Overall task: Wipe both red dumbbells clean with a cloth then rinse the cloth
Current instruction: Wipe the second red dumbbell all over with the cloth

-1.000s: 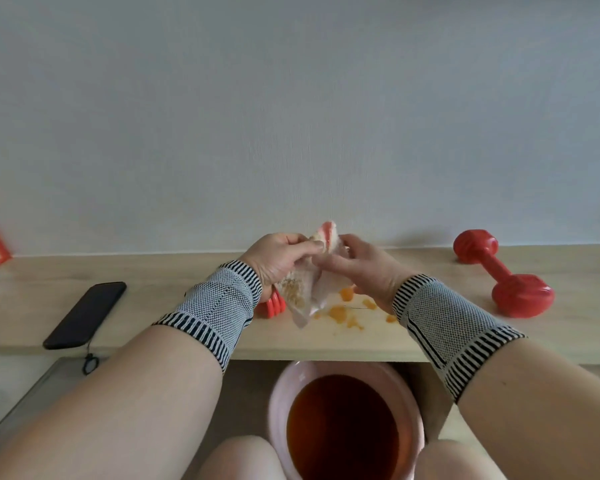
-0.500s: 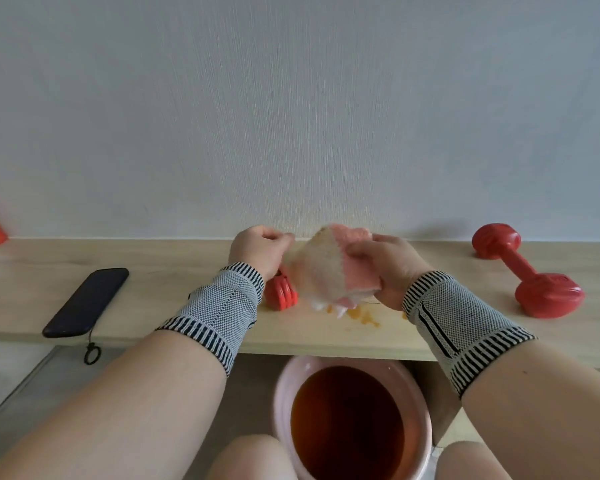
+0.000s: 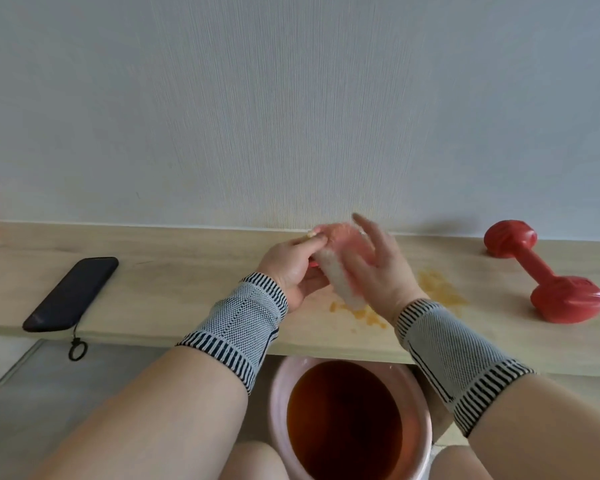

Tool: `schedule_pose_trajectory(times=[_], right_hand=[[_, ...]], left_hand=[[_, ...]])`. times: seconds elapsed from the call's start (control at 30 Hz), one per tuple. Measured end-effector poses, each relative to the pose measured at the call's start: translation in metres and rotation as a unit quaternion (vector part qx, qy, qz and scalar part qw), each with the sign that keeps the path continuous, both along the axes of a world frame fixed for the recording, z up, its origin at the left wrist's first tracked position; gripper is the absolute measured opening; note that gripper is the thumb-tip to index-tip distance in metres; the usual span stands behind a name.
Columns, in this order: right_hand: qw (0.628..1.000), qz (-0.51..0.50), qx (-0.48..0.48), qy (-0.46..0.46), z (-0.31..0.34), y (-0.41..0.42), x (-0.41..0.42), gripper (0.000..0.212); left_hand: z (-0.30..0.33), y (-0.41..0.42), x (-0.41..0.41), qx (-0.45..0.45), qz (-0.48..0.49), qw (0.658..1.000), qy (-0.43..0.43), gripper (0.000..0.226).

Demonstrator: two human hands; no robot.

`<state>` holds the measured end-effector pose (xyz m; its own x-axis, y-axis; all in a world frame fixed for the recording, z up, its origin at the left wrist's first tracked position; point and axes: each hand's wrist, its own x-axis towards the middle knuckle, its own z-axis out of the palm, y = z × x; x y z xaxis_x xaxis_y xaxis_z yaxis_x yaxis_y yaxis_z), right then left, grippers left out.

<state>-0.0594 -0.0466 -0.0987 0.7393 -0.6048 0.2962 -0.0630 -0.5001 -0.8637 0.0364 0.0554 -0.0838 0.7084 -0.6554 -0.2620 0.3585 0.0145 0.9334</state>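
One red dumbbell [image 3: 548,275] lies on the wooden table [image 3: 187,271] at the right, untouched. A white and pink cloth [image 3: 340,282] is bundled between my hands near the table's middle. My left hand [image 3: 288,271] curls round the second red dumbbell [image 3: 312,264], of which only a thin red sliver shows under the cloth. My right hand [image 3: 378,271], blurred, presses straight, spread fingers against the cloth from the right.
Orange smears [image 3: 440,292] mark the table beside and below my hands. A pink bucket [image 3: 278,393] of brown water stands under the table edge between my knees. A dark phone [image 3: 70,294] with a strap lies at the left.
The cloth went from spread between both hands to bundled over the dumbbell. My right hand let go its pinch and now lies flat on the cloth. More orange smear shows on the right.
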Motion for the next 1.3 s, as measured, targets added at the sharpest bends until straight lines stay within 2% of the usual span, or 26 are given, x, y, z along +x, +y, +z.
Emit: schedule_pose_trajectory(times=[0.07,0.1,0.13,0.17,0.2,0.27,0.3,0.33,0.4,0.47,0.53,0.6,0.67,0.7,0.73,0.83,0.93,1.07,1.13,1.2,1.3], right_hand=[[0.997,0.056,-0.060,0.001,-0.008,0.008,0.004,0.048],[0.996,0.048,-0.080,0.012,-0.010,0.007,0.008,0.041],[0.997,0.026,-0.074,0.025,-0.010,0.003,0.010,0.035],[0.999,0.000,-0.009,0.037,-0.011,-0.006,0.014,0.033],[0.994,-0.045,0.077,0.057,-0.011,-0.016,0.015,0.035],[0.983,-0.121,0.116,0.081,-0.013,-0.031,0.015,0.047],[0.973,-0.150,0.138,0.104,-0.015,-0.037,0.017,0.050],[0.968,-0.168,0.164,0.090,-0.015,-0.038,0.018,0.049],[0.970,-0.145,0.186,0.053,-0.013,-0.030,0.024,0.044],[0.989,-0.080,0.117,0.030,-0.012,-0.018,0.037,0.038],[0.999,-0.009,-0.045,0.018,-0.012,-0.009,0.054,0.034],[0.973,0.076,-0.193,0.100,-0.018,-0.006,0.070,0.034],[0.902,0.152,-0.323,0.243,-0.036,-0.006,0.084,0.047],[0.872,0.180,-0.351,0.291,-0.046,-0.006,0.088,0.056],[0.859,0.194,-0.358,0.311,-0.055,-0.008,0.093,0.062],[0.872,0.163,-0.347,0.303,-0.059,-0.012,0.093,0.064],[0.875,0.100,-0.351,0.318,-0.054,-0.019,0.083,0.062],[0.887,-0.003,-0.305,0.346,-0.051,-0.029,0.077,0.058],[0.903,0.027,-0.283,0.322,-0.050,-0.017,0.083,0.047],[0.917,0.127,-0.269,0.265,-0.053,-0.002,0.091,0.039],[0.901,0.179,-0.306,0.249,-0.062,-0.011,0.091,0.054]], left_hand=[[0.007,0.002,0.001,0.009,-0.006,1.000,0.007,0.017],[0.010,0.004,0.003,0.019,-0.004,1.000,0.001,0.019],[0.008,0.007,0.008,0.040,0.011,0.999,-0.031,0.023],[0.006,0.012,0.017,0.081,0.035,0.992,-0.093,0.030],[0.002,0.018,0.028,0.147,0.061,0.970,-0.183,0.037],[-0.004,0.036,0.047,0.289,0.106,0.885,-0.350,0.056],[-0.007,0.044,0.053,0.338,0.106,0.850,-0.389,0.069],[-0.012,0.051,0.057,0.370,0.092,0.828,-0.411,0.082],[-0.026,0.056,0.061,0.414,0.032,0.796,-0.440,0.104],[-0.039,0.052,0.057,0.448,-0.018,0.767,-0.458,0.113],[-0.046,0.046,0.055,0.463,-0.028,0.748,-0.475,0.110],[-0.050,0.043,0.054,0.475,-0.025,0.732,-0.488,0.101],[-0.053,0.043,0.054,0.484,-0.026,0.728,-0.486,0.091],[-0.055,0.042,0.053,0.480,-0.023,0.732,-0.482,0.086],[-0.056,0.042,0.052,0.474,-0.016,0.738,-0.479,0.083],[-0.053,0.042,0.052,0.466,-0.008,0.743,-0.480,0.080],[-0.052,0.042,0.053,0.465,-0.019,0.744,-0.479,0.081],[-0.051,0.042,0.051,0.448,-0.014,0.758,-0.474,0.078],[-0.051,0.041,0.050,0.450,-0.017,0.758,-0.472,0.078],[-0.051,0.041,0.051,0.454,-0.014,0.756,-0.472,0.078],[-0.052,0.043,0.052,0.455,-0.017,0.756,-0.471,0.081]])
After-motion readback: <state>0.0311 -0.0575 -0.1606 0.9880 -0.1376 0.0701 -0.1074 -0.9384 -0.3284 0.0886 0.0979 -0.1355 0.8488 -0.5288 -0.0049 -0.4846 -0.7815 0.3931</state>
